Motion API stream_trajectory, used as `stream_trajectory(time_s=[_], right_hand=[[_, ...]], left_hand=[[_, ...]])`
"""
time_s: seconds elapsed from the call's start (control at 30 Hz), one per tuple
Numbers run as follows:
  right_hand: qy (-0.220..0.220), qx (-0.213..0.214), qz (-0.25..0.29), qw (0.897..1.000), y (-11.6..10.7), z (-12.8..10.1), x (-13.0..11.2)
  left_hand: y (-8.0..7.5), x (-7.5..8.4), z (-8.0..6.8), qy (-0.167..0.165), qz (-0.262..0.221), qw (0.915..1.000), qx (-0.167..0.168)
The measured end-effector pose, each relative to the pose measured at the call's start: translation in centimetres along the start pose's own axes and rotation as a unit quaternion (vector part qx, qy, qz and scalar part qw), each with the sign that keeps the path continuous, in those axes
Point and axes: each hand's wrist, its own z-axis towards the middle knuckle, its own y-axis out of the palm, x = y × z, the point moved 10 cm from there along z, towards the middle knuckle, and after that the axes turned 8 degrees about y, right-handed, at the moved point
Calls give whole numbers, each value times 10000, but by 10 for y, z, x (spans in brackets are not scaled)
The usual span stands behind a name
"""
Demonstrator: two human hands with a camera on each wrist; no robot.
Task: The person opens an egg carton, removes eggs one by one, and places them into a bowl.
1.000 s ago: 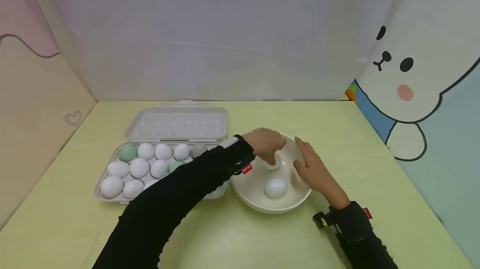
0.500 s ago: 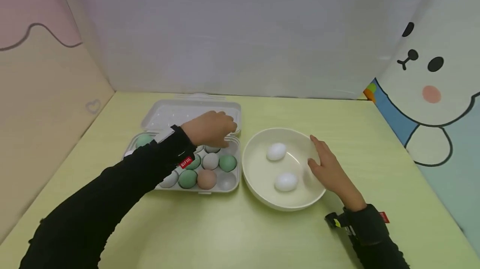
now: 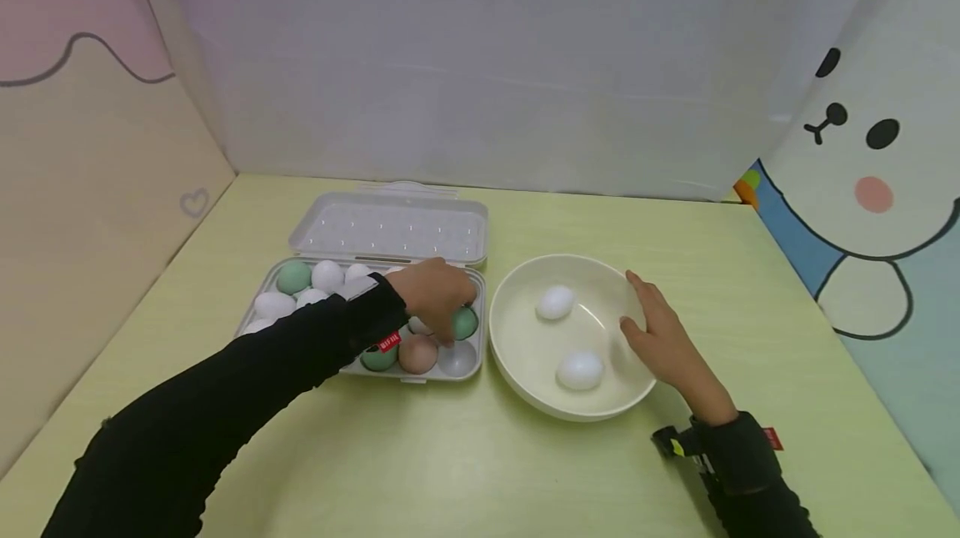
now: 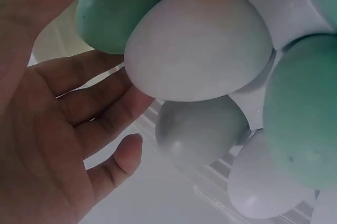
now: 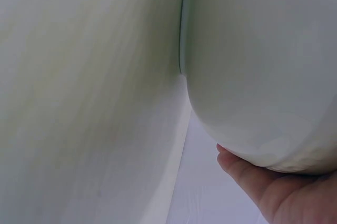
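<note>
My left hand (image 3: 438, 296) reaches into the right end of the egg carton (image 3: 411, 379). Its thumb and fingers close round a green egg (image 3: 465, 324) in the middle row; in the left wrist view the fingers (image 4: 89, 71) pass behind this egg (image 4: 116, 16), the thumb in front. Beside it are a brown egg (image 3: 417, 354) and a bare cup (image 3: 456, 360) at the corner. My right hand (image 3: 660, 334) holds the cream bowl (image 3: 517, 388) by its right rim, thumb inside, fingers (image 5: 245, 174) along the outer wall. Two white eggs (image 3: 555, 303) lie apart in the bowl.
The carton's clear lid (image 3: 390, 225) is folded back behind it. More eggs, white and green (image 3: 293, 276), fill cups on the left; my sleeve hides some. The bowl stands just right of the carton. Printed walls enclose the table's (image 3: 450, 463) back and sides.
My left hand has left the bowl, where a second white egg now lies, swung left over the carton and come down at the green egg. My right hand stays at the bowl; the view has shifted.
</note>
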Motion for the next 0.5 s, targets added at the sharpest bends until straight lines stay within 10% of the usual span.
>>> stream_trajectory(time_s=[0.5], right_hand=[[-35, 19, -17, 10000, -1, -3, -4]], left_hand=[[0, 10, 5, 225, -382, 9988, 220]])
